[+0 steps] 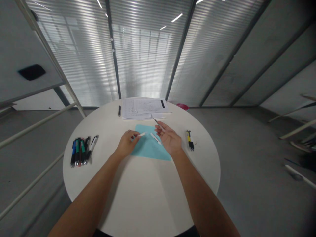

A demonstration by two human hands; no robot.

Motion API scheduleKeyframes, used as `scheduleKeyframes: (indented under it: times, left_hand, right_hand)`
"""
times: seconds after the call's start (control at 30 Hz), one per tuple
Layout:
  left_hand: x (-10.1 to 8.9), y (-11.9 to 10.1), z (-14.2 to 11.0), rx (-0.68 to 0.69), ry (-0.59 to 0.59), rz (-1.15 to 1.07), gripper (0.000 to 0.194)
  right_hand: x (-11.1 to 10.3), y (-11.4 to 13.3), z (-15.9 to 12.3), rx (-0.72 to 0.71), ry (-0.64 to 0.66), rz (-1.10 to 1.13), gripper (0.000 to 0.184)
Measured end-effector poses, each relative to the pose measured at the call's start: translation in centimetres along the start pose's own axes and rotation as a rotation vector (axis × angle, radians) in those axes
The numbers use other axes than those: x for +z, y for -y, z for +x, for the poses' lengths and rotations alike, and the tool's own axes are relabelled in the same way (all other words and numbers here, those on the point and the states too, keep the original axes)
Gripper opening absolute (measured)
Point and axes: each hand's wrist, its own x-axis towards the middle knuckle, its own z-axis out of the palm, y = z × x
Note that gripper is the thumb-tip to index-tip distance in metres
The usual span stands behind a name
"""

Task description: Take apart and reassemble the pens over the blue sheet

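My left hand pinches a small white pen part between thumb and fingertips, above the left side of a light-blue sheet. Palm turned up, my right hand has its fingers curled round a thin pen refill, its dark end pointing away from me. Between the two hands a white pen barrel lies slanted on the sheet. Its finer details are too small to make out.
Several pens lie in a bunch at the left of the round white table. Two yellow-and-black pens are at the right. Papers and a dark pen lie at the far edge.
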Motion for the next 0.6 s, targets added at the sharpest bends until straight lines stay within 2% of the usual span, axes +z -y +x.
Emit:
scheduleKeyframes:
  times: [0.13, 0.23, 0.3, 0.4, 0.6]
  left_hand:
    - [0.4, 0.1, -0.1, 0.058, -0.045, -0.025, 0.018]
    - [0.6, 0.3, -0.1, 0.089, -0.073, -0.058, 0.015]
    - [0.7, 0.3, -0.1, 0.099, -0.082, -0.083, 0.014]
    - [0.7, 0.1, -0.1, 0.109, -0.09, -0.105, 0.015]
    - [0.5, -0.6, -0.2, 0.123, -0.049, -0.12, 0.017]
  right_hand:
    - [0.1, -0.3, 0.3, 0.012, 0.036, 0.278, 0.031]
    - [0.3, -1.3, 0.9, 0.053, -0.029, 0.437, 0.021]
    - [0.5, -1.7, 1.0, 0.079, -0.057, 0.489, 0.022]
    - [0.7, -1.7, 0.9, 0.125, -0.058, 0.507, 0.028]
    - [1.1, -1.7, 0.8, 0.158, -0.078, 0.399, 0.035]
